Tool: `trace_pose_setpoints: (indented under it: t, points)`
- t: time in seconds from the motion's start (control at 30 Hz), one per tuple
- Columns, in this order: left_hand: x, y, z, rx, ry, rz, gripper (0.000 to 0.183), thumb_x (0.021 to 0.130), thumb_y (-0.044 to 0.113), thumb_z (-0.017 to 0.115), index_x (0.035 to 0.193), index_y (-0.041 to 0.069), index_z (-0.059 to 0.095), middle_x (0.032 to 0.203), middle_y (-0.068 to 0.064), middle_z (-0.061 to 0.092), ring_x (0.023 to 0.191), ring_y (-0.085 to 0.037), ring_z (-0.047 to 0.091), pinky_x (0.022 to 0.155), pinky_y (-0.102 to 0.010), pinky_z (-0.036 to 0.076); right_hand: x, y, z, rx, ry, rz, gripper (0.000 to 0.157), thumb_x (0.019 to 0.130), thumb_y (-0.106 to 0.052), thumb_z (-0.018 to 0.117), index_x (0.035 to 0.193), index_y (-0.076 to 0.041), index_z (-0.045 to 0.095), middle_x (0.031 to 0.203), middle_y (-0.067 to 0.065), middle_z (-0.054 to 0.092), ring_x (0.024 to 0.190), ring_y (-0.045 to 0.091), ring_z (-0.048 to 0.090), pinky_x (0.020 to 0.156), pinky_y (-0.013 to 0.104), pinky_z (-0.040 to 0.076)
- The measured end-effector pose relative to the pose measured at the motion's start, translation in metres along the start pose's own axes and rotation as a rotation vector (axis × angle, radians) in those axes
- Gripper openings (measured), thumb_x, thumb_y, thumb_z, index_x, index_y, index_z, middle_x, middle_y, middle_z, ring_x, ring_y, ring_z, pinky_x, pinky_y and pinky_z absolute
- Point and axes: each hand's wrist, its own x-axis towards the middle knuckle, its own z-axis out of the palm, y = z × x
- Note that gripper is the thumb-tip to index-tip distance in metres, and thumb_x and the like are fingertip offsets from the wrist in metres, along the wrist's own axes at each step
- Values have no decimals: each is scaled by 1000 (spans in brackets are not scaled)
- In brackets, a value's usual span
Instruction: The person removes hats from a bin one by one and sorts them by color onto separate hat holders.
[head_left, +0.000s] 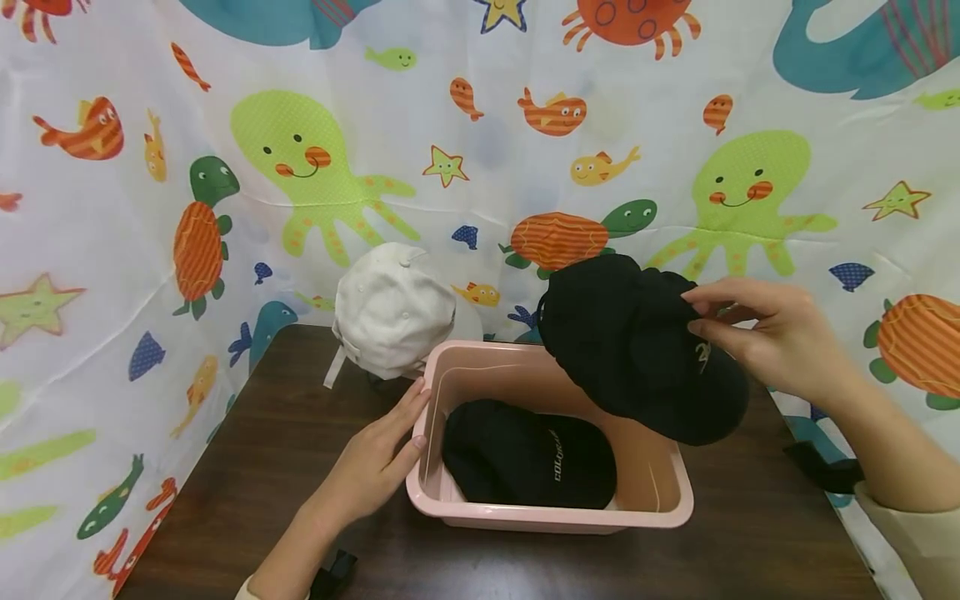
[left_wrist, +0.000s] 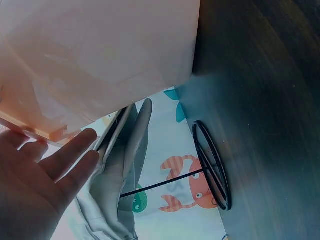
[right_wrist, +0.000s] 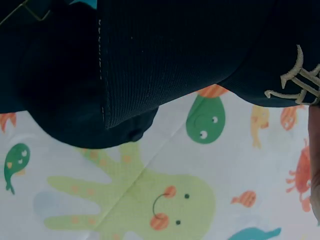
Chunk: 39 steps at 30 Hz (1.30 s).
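Note:
A black baseball cap [head_left: 622, 333] with a light embroidered emblem hangs above the right end of a pink plastic bin [head_left: 562, 517]. My right hand [head_left: 772, 333] pinches this cap near the emblem, thumb and fingers at the crown's front. In the right wrist view, the emblem [right_wrist: 302, 80] shows close up beside a finger. Inside the bin lies another black cap [head_left: 502, 454], lettering on its brim. My left hand [head_left: 375, 458] touches the bin's left rim. The left wrist view shows its fingers [left_wrist: 72, 150] fairly straight beside the bin wall.
Behind the bin's left corner, a white cap [head_left: 390, 312] sits raised on a black wire stand [left_wrist: 212, 165]. The dark wooden table [head_left: 247, 492] ends against a patterned sea-animal curtain [head_left: 480, 192] at the back and sides.

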Motion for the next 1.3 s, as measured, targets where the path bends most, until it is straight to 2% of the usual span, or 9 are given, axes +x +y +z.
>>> trace_pose_setpoints:
  t: [0.3,0.67,0.8,1.03,1.3]
  points:
    - [0,-1,1,3,8,12,59,107,23,56,163,13,40,170,-2,33,148,-25,44,112,-50,43,3,5,-15,-61,38,32,41,67,32,75,99,6,78,99,-17,73,85,-9,64,77,5,50]
    - [-12,4,2,7,14,31,59,107,23,57,162,12,41,170,-3,32,149,-24,43,113,-49,42,-8,6,-27,-178,115,95,42,67,31,79,100,5,79,96,-35,63,84,-14,60,79,2,46]
    - [-16,4,2,4,15,44,59,107,23,57,162,11,41,170,-3,33,149,-24,43,113,-50,42,-11,5,-30,-201,133,110,41,68,30,78,101,5,78,96,-37,62,84,-15,59,79,1,45]
    - [-16,3,2,4,8,40,59,107,24,57,162,12,41,170,-2,32,149,-23,43,114,-48,42,-10,18,-34,-227,140,167,36,73,26,78,102,5,78,93,-38,59,82,-16,56,76,1,43]
    - [-16,4,2,2,10,35,58,107,24,56,162,11,42,170,-2,32,149,-24,43,113,-50,43,-13,33,-35,-234,146,246,31,79,20,78,106,4,78,89,-36,58,82,-16,55,76,-1,42]
